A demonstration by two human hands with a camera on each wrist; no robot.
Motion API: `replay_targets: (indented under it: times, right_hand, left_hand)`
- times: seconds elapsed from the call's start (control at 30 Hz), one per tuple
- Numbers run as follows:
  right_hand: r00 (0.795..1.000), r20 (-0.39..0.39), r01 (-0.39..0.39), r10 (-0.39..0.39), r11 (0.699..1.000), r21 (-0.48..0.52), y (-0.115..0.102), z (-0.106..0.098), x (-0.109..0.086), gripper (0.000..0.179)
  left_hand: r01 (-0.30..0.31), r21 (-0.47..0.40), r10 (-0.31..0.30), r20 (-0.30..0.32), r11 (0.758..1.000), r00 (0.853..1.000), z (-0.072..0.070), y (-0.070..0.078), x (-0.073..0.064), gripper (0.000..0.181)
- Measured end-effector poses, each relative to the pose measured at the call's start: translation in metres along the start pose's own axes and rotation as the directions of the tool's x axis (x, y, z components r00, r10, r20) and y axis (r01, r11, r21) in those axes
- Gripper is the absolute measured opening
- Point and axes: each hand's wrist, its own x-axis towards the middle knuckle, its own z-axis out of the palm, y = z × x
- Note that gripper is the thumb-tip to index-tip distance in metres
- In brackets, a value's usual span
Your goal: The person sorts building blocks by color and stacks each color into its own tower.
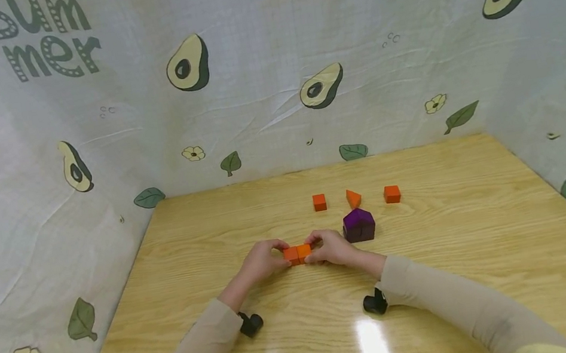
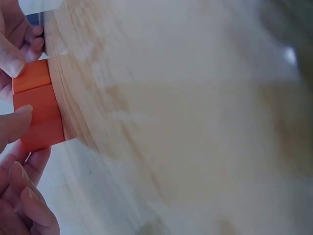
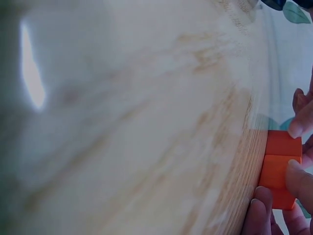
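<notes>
Two orange cubes stand side by side on the table, faces touching. My left hand (image 1: 264,258) pinches the left, redder cube (image 1: 291,256) between thumb and fingers. On the other side, my right hand (image 1: 332,247) pinches the right, brighter orange cube (image 1: 304,253). The left wrist view shows the redder cube (image 2: 40,117) under my left thumb, with the brighter one (image 2: 32,76) against it. In the right wrist view the brighter cube (image 3: 277,178) lies between my right thumb and fingers. The cubes' undersides are hidden.
Just right of my right hand is a purple house-shaped block (image 1: 359,226). Behind it lie a red-orange cube (image 1: 319,203), an orange triangular piece (image 1: 354,198) and another red-orange cube (image 1: 392,194). A patterned cloth (image 1: 265,125) hangs around the wooden table (image 1: 203,224).
</notes>
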Motion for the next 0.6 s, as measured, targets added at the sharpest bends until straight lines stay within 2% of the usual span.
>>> replay_targets:
  times: [0.33,0.6]
  right_hand:
    - [1.000,-0.004,-0.016,0.016,1.000,-0.005,-0.0005,0.0014,0.0003,0.032]
    - [1.000,-0.006,0.016,-0.016,1.000,0.007,0.0016,-0.0001,-0.0007,0.032]
  left_hand:
    - [-0.005,0.024,0.005,0.016,1.000,1.000,-0.0009,-0.0015,0.0012,0.029]
    - [-0.007,0.034,0.007,0.001,0.999,1.000,-0.0004,-0.0009,0.0004,0.029]
